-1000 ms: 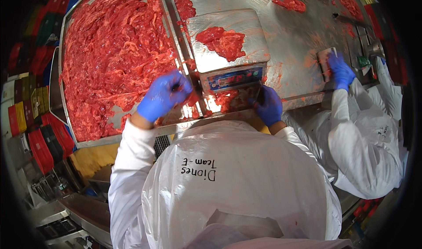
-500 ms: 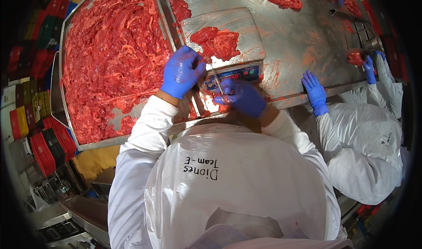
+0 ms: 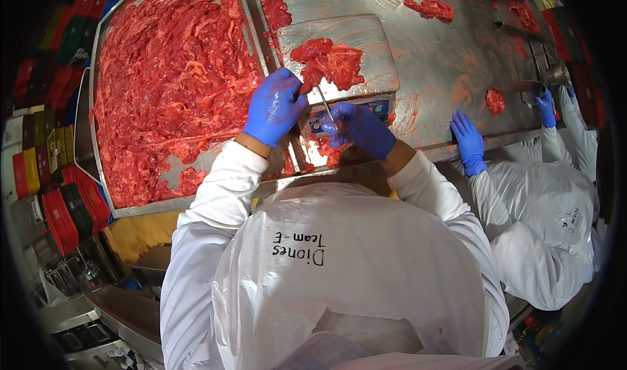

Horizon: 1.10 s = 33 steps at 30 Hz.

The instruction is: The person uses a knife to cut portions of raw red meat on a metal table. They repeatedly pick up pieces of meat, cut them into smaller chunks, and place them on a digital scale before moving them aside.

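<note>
A flat piece of raw red meat (image 3: 336, 63) lies on the metal platform of a scale (image 3: 382, 66). My left hand (image 3: 274, 107), in a blue glove, is closed at the near left corner of this meat, with thumb and fingers pinched on its edge. In my right hand (image 3: 362, 131), also gloved in blue, is a thin metal tool (image 3: 324, 102), its tip pointing at the meat's near edge. My fingers hide its handle, and its exact kind cannot be made out. Beneath my right hand is the scale's blue display panel (image 3: 382, 105).
On the left stands a large metal tray (image 3: 104, 193) full of red meat pieces. A co-worker's gloved hand (image 3: 467, 141) rests at the table edge. Beyond, another hand (image 3: 546, 105) holds a metal scoop (image 3: 528, 86) near a round meat portion (image 3: 495, 101).
The meat by my left hand now reaches nearer to my fingers, and my right hand has turned slightly. At the far right, the round meat portion has gone from the scoop onto the table.
</note>
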Motion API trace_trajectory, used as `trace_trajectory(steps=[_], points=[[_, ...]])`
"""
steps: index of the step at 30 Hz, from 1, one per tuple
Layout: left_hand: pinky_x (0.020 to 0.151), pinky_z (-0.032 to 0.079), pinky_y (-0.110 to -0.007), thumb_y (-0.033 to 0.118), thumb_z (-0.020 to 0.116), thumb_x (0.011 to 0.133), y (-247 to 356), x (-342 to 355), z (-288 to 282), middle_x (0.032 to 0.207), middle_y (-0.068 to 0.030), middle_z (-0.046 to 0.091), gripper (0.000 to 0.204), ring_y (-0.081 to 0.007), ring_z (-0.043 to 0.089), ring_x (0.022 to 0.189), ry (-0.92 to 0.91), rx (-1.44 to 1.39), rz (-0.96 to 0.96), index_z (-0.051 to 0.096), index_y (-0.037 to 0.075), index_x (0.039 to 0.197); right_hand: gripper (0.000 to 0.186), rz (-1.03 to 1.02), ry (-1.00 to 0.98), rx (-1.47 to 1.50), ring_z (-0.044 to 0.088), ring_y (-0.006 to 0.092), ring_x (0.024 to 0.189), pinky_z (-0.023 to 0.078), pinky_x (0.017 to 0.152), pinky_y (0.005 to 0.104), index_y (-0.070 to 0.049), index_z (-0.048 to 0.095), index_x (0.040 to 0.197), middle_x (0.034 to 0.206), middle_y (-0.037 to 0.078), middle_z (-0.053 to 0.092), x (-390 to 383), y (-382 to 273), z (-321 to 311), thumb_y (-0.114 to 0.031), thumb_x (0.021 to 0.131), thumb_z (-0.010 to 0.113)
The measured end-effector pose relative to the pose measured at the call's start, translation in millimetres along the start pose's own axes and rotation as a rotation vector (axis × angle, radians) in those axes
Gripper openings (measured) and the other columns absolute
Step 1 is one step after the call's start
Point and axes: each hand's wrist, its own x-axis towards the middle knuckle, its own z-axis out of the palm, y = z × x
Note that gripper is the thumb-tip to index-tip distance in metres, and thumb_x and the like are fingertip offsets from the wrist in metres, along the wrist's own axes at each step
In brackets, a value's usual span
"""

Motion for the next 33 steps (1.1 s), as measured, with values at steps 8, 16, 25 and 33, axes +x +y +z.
trace_trajectory(steps=[8,16,25,33], points=[[0.073,0.049,-0.044,0.013,0.073,0.082,2,0,-4,0.088,-0.0142,0.054,0.017,-0.0357,0.059,0.083,-0.016,0.018,0.002,0.061,0.003,0.087,0.023,-0.044,-0.004,-0.057,0.067,0.0169,0.077,0.061,0.07,0.0343,-0.004,0.066,0.109,0.092,0.008,0.069,10,-5,8,-0.025,0.105,0.059],[0.077,0.054,-0.045,0.014,0.073,0.081,-22,-87,-18,0.098,-0.0142,0.061,0.013,-0.0351,0.064,0.09,-0.261,-0.007,-0.295,0.069,0.006,0.091,0.026,0.031,0.019,-0.08,0.066,0.0135,0.08,0.065,0.077,0.0355,-0.009,0.061,0.097,0.091,-0.001,0.063,6,-23,21,-0.034,0.104,0.059],[0.091,0.055,-0.046,0.014,0.077,0.078,-69,-139,-7,0.112,-0.0173,0.064,0.032,-0.0383,0.064,0.107,-0.277,0.091,-0.499,0.069,0.005,0.108,0.032,0.142,-0.478,-0.79,0.066,0.0174,0.08,0.053,0.075,0.0352,-0.002,0.066,0.105,0.084,0.008,0.064,19,3,16,-0.022,0.087,0.082],[0.084,0.056,-0.048,0.018,0.075,0.08,-76,-130,5,0.105,-0.0173,0.063,0.024,-0.0391,0.065,0.097,-0.257,0.159,-0.499,0.068,0.005,0.099,0.084,-0.788,0.147,-1.695,0.049,0.0363,0.142,0.04,0.118,0.046,-0.005,0.045,0.15,0.154,0.023,0.048,89,-23,67,-0.057,0.09,0.074]])
